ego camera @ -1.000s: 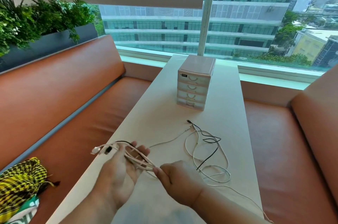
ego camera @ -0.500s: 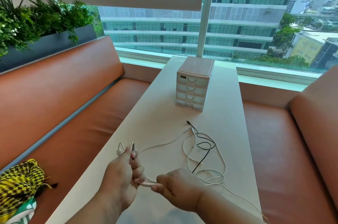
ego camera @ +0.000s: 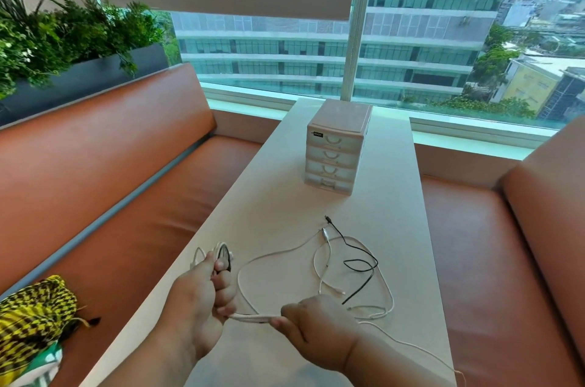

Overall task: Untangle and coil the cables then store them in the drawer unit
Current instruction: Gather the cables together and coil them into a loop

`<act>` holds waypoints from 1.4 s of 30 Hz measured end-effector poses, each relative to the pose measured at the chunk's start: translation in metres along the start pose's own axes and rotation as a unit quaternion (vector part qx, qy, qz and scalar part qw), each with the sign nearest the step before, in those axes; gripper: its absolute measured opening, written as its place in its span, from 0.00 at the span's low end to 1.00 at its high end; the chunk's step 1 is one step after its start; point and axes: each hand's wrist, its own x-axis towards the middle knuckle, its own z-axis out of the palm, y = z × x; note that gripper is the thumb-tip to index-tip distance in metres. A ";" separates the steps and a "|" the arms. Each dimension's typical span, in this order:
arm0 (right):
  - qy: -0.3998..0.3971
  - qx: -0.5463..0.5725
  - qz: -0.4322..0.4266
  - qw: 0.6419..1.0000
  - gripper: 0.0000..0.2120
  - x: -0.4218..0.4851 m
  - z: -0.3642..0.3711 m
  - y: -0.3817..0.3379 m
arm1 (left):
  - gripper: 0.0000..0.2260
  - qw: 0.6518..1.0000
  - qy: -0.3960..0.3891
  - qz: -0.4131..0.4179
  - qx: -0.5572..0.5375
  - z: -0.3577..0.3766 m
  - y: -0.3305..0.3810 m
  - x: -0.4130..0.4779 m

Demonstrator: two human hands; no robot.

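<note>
Left hand (ego camera: 202, 295): fingers clamped on a small coil of white cable (ego camera: 221, 255). Right hand (ego camera: 316, 320): fingers pinched on the same white strand. Right of it, loose white and thin black cables (ego camera: 361, 266) lie tangled on the pale surface (ego camera: 278, 209). Beyond them stands a beige four-drawer plastic unit (ego camera: 337, 149), drawers closed.

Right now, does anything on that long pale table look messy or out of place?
Yes: a loose tangle of thin white cables and one thin black cable sprawls across the pale table, loops crossing. A white strand trails towards the near right edge. The small beige four-drawer unit stands square, drawers shut.
</note>
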 end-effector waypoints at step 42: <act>0.001 -0.116 0.052 0.992 0.38 -0.015 -0.036 0.079 | 0.19 0.998 0.026 0.044 0.042 -0.041 0.039 0.004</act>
